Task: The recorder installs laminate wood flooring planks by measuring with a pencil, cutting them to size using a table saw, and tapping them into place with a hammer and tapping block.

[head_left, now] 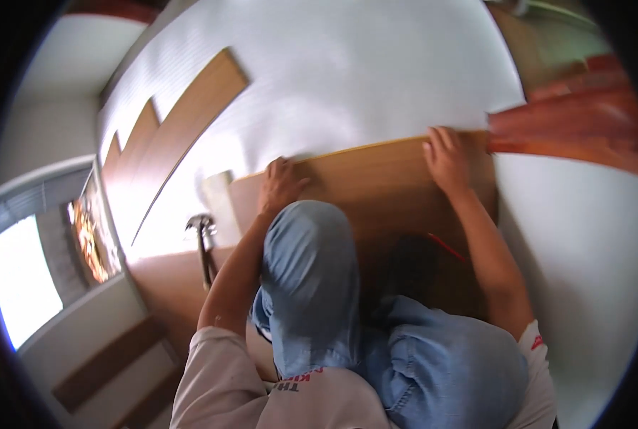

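- T-shirt [319, 409]: off-white to pale beige fabric, softly creased over the torso.
- Lettering [302, 381] on its front: block capitals, part dark grey, part red, partly cut off by folds.
- Left sleeve [217, 372]: short, plain, loose, in the same pale cloth.
- Right sleeve [539, 365]: also short and pale, with a small red marking [537, 342] near the hem.
- Jeans [308, 264]: faded light-blue denim, wrinkled, smoother and rounded over the knee, with a stitched seam [404, 390] along one leg.
- Left hand [282, 187] and right hand [447, 163]: bare, like both forearms.
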Demonstrator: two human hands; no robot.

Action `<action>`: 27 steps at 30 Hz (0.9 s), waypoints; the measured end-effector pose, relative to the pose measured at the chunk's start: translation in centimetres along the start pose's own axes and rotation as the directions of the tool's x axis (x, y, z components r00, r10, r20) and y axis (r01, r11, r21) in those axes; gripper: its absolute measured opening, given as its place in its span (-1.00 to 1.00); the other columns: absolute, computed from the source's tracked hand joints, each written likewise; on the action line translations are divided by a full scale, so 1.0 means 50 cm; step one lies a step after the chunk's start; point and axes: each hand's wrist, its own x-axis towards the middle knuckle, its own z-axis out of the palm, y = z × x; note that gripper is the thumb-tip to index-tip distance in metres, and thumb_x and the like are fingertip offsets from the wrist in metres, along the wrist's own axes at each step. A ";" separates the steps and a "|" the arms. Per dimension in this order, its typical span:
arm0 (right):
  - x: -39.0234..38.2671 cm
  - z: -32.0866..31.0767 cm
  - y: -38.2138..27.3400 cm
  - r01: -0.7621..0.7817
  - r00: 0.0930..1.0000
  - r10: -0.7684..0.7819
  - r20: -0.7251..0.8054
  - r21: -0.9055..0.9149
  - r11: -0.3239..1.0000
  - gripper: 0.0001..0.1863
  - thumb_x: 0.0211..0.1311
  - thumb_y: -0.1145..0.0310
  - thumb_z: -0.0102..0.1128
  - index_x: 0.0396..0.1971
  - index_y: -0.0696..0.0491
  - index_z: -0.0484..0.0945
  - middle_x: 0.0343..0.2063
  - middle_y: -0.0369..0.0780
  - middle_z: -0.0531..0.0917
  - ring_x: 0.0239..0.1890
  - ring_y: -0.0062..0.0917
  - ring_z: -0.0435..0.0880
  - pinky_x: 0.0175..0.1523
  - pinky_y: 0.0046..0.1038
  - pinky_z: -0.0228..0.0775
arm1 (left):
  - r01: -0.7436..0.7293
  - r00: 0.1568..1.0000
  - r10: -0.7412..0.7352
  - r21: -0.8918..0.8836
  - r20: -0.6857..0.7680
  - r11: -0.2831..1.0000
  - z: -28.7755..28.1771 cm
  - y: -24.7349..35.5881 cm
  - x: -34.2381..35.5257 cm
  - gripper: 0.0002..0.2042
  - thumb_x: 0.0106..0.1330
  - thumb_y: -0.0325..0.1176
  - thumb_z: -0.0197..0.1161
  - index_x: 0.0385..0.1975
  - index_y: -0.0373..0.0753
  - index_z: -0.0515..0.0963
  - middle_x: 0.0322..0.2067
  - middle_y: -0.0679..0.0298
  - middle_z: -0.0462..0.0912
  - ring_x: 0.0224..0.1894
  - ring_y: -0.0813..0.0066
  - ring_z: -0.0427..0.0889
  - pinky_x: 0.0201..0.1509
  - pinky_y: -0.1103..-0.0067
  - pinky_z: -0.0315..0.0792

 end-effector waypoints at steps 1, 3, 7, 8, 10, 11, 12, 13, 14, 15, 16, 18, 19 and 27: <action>0.004 0.001 -0.004 0.039 0.999 -0.039 0.005 0.002 0.999 -0.67 0.34 0.34 0.20 0.03 0.17 0.55 0.01 -0.13 0.57 0.13 -0.17 0.51 0.21 -0.21 0.42 | -0.001 0.997 -0.001 -0.027 -0.072 1.000 -0.007 -0.004 -0.011 -0.41 0.27 -0.05 0.36 0.21 -0.25 0.44 0.16 0.08 0.40 0.26 0.02 0.37 0.34 0.26 0.34; 0.009 0.006 -0.002 0.070 0.997 -0.070 0.023 0.003 0.998 -0.69 0.36 0.33 0.19 0.01 0.18 0.57 -0.01 -0.13 0.58 0.11 -0.16 0.52 0.21 -0.20 0.41 | -0.005 0.996 -0.002 -0.076 -0.091 0.997 -0.024 -0.014 -0.022 -0.39 0.25 -0.06 0.37 0.20 -0.29 0.42 0.13 0.08 0.41 0.24 0.05 0.38 0.33 0.28 0.35; 0.010 0.022 0.006 0.103 0.993 -0.101 0.060 -0.022 0.994 -0.73 0.37 0.32 0.19 -0.05 0.16 0.61 -0.10 -0.14 0.61 0.03 -0.19 0.56 0.15 -0.19 0.43 | -0.041 0.999 0.045 -0.126 0.026 0.991 -0.057 -0.037 -0.031 -0.37 0.25 -0.05 0.36 0.19 -0.35 0.39 0.14 0.08 0.40 0.27 0.06 0.37 0.38 0.30 0.32; 0.010 0.024 0.005 0.105 0.992 -0.102 0.076 -0.033 0.994 -0.73 0.37 0.32 0.19 -0.05 0.16 0.61 -0.10 -0.14 0.61 0.03 -0.19 0.56 0.15 -0.19 0.43 | -0.045 0.999 0.043 -0.130 -0.018 0.990 -0.062 -0.040 -0.031 -0.37 0.25 -0.05 0.36 0.19 -0.35 0.39 0.14 0.08 0.40 0.27 0.06 0.37 0.38 0.30 0.32; 0.017 0.023 -0.002 0.047 0.994 -0.040 0.106 -0.069 0.996 -0.77 0.37 0.32 0.18 -0.11 0.14 0.62 -0.16 -0.17 0.62 -0.04 -0.21 0.58 0.10 -0.20 0.45 | -0.036 0.998 0.042 -0.159 0.037 0.987 -0.064 -0.041 -0.029 -0.38 0.25 -0.05 0.36 0.18 -0.35 0.40 0.14 0.08 0.41 0.27 0.08 0.37 0.38 0.31 0.32; 0.023 0.018 -0.009 0.074 0.991 -0.063 0.120 -0.084 0.994 -0.77 0.37 0.32 0.18 -0.11 0.14 0.62 -0.16 -0.17 0.62 -0.04 -0.21 0.58 0.10 -0.20 0.45 | -0.008 0.998 0.017 -0.159 0.055 0.987 -0.062 -0.039 -0.029 -0.38 0.25 -0.05 0.36 0.18 -0.35 0.40 0.14 0.08 0.41 0.27 0.08 0.37 0.38 0.31 0.32; 0.032 0.011 -0.016 0.079 0.991 -0.066 0.119 -0.105 0.991 -0.80 0.37 0.32 0.18 -0.15 0.11 0.63 -0.17 -0.18 0.63 -0.05 -0.22 0.58 0.07 -0.21 0.46 | 0.004 0.998 0.004 -0.115 0.067 0.993 -0.058 -0.036 -0.025 -0.39 0.27 -0.05 0.35 0.17 -0.36 0.41 0.14 0.08 0.42 0.28 0.09 0.37 0.38 0.31 0.32; 0.036 0.002 -0.029 0.061 0.994 -0.050 0.101 -0.112 0.992 -0.82 0.37 0.31 0.19 -0.19 0.07 0.64 -0.18 -0.19 0.64 -0.06 -0.23 0.59 0.04 -0.22 0.48 | -0.017 1.000 0.018 -0.084 0.012 0.996 -0.053 -0.033 -0.028 -0.41 0.28 -0.05 0.34 0.16 -0.36 0.42 0.13 0.08 0.42 0.29 0.10 0.37 0.38 0.31 0.32; 0.037 -0.012 -0.041 0.084 0.987 -0.064 0.146 -0.134 0.987 -0.82 0.37 0.31 0.19 -0.19 0.07 0.64 -0.18 -0.19 0.64 -0.06 -0.23 0.59 0.04 -0.22 0.48 | 0.020 0.995 -0.011 -0.093 0.099 0.995 -0.048 -0.030 -0.032 -0.41 0.28 -0.05 0.34 0.16 -0.36 0.42 0.13 0.08 0.42 0.29 0.10 0.37 0.38 0.31 0.32; 0.049 -0.021 -0.049 0.055 0.977 -0.025 0.213 -0.134 0.989 -0.81 0.40 0.30 0.14 -0.23 0.11 0.61 -0.20 -0.14 0.63 -0.07 -0.19 0.59 0.03 -0.20 0.47 | 0.033 0.998 -0.031 -0.047 0.058 0.998 -0.040 -0.028 -0.025 -0.43 0.30 -0.04 0.32 0.15 -0.36 0.44 0.13 0.07 0.44 0.28 0.10 0.38 0.38 0.31 0.32; 0.062 -0.031 -0.053 0.020 0.964 0.017 0.265 -0.139 0.990 -0.78 0.44 0.28 0.10 -0.28 0.14 0.58 -0.21 -0.10 0.63 -0.08 -0.15 0.59 0.01 -0.19 0.47 | 0.030 0.999 -0.030 -0.003 0.017 1.000 -0.031 -0.027 -0.019 -0.44 0.32 -0.02 0.29 0.13 -0.36 0.45 0.12 0.07 0.46 0.28 0.10 0.38 0.38 0.32 0.32; 0.066 -0.040 -0.059 -0.201 0.909 0.235 0.343 -0.132 0.971 -0.70 0.46 0.20 0.04 -0.31 0.12 0.58 -0.23 -0.02 0.63 -0.10 -0.07 0.60 0.00 -0.11 0.47 | -0.032 0.992 0.020 0.098 0.123 0.995 -0.013 -0.042 0.000 -0.54 0.41 0.02 0.17 -0.07 -0.34 0.57 -0.03 0.03 0.55 0.13 0.10 0.47 0.28 0.27 0.37; 0.068 -0.044 -0.048 -0.152 0.903 0.207 0.376 -0.170 0.974 -0.67 0.46 0.15 0.01 -0.30 0.11 0.60 -0.26 0.01 0.63 -0.13 0.00 0.59 0.00 -0.04 0.46 | 0.029 0.991 -0.033 0.031 0.132 0.999 -0.003 -0.052 0.010 -0.55 0.44 0.03 0.12 -0.16 -0.32 0.61 -0.12 0.03 0.59 0.04 0.10 0.51 0.19 0.24 0.41; 0.095 0.026 -0.010 -0.031 0.960 0.085 0.268 -0.200 0.979 -0.64 0.43 0.13 0.05 -0.45 0.04 0.67 -0.28 -0.18 0.69 -0.09 -0.26 0.61 0.02 -0.11 0.41 | 0.077 0.996 -0.079 -0.074 -0.029 0.994 0.005 -0.069 0.068 -0.77 0.48 -0.23 0.08 -0.32 -0.24 0.56 -0.21 0.09 0.57 -0.07 0.01 0.53 0.04 0.15 0.37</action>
